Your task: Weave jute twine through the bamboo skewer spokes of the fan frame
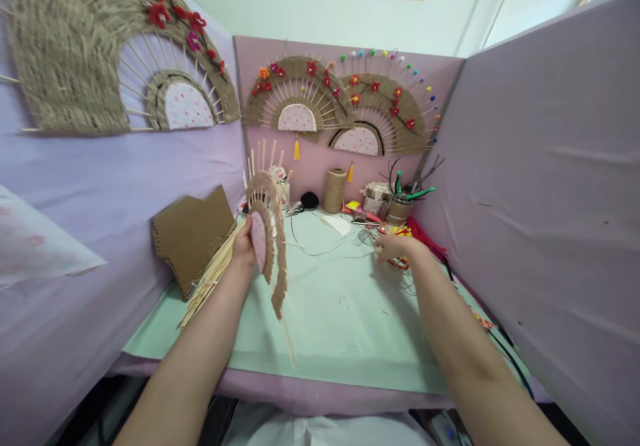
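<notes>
My left hand [244, 243] is closed on a small half-round woven fan [280, 259] of brown twine and thin sticks, held upright and nearly edge-on above the table. A pale pink spotted half-disc [259, 241] covers the fan's centre. On the right, my right hand [393, 249] reaches down over coils of thin wire [367, 236] and small red and yellow bits [401, 231]. Its fingers are bent and blurred, and whether they hold anything I cannot make out. A thin strand [320, 253] runs across the table between the fan and the wire.
Left on the pale green table [330, 326] are cut cardboard [193, 233] and a bundle of thin sticks [213, 273]. Behind stand a twine spool [334, 191] and a tool jar [399, 210] with green-handled pliers. Finished fans [300, 66] hang on the partitions enclosing the table.
</notes>
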Action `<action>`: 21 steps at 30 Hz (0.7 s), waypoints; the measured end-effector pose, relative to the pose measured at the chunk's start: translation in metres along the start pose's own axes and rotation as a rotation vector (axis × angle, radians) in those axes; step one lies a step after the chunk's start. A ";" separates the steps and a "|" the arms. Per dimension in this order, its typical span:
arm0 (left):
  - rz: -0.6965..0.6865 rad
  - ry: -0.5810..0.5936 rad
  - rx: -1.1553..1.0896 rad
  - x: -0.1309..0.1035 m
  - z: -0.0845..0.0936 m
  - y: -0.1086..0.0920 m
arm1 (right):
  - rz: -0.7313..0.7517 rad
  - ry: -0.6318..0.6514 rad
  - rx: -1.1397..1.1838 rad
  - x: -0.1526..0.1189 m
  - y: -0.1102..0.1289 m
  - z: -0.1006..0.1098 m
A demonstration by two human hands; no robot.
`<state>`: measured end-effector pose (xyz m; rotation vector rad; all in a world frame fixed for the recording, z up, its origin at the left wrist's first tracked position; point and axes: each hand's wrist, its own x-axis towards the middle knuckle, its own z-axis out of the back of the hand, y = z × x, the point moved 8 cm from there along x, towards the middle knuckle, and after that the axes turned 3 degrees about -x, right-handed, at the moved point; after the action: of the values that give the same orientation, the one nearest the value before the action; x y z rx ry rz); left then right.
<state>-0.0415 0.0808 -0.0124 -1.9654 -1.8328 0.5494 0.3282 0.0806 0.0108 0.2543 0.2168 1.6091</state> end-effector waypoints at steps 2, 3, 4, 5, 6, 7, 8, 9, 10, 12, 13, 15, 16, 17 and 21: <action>0.058 0.000 0.040 0.004 0.004 0.011 | 0.077 0.158 -0.011 -0.008 0.028 -0.022; 0.074 -0.004 0.065 0.005 0.005 0.016 | 0.172 0.142 0.074 -0.012 0.050 -0.022; 0.072 -0.005 0.091 0.006 0.006 0.019 | 0.268 0.069 0.206 -0.017 0.072 -0.015; 0.060 0.000 0.117 0.006 0.005 0.023 | 0.354 -0.011 0.367 -0.022 0.093 -0.006; 0.044 0.013 0.146 0.006 0.003 0.026 | 0.437 -0.080 0.545 -0.027 0.112 0.003; 0.029 0.031 0.176 0.005 0.000 0.029 | 0.508 -0.119 0.716 -0.032 0.128 0.008; 0.019 0.050 0.205 0.003 -0.004 0.032 | 0.552 -0.137 0.872 -0.035 0.141 0.010; 0.011 0.068 0.230 0.002 -0.007 0.035 | 0.554 -0.165 1.014 -0.036 0.148 0.010; 0.004 0.082 0.251 0.001 -0.010 0.037 | 0.527 -0.166 1.124 -0.035 0.151 0.005; -0.016 0.094 0.280 -0.001 -0.014 0.038 | 0.410 -0.185 1.294 -0.032 0.146 -0.009; -0.026 0.092 0.289 -0.001 -0.015 0.038 | 0.348 -0.215 1.357 -0.031 0.138 -0.015; -0.055 0.075 0.297 0.000 -0.014 0.035 | 0.264 -0.275 1.438 -0.032 0.122 -0.023; -0.074 0.060 0.300 0.000 -0.012 0.033 | 0.244 -0.296 1.457 -0.033 0.115 -0.025; -0.096 0.045 0.302 0.002 -0.011 0.031 | 0.234 -0.309 1.464 -0.034 0.109 -0.025; -0.153 -0.019 0.309 0.006 -0.002 0.024 | 0.191 -0.293 1.395 -0.036 0.097 -0.025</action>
<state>-0.0198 0.0849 -0.0237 -1.6088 -1.7694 0.7533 0.2299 0.0399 0.0146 1.5885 1.0917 1.3271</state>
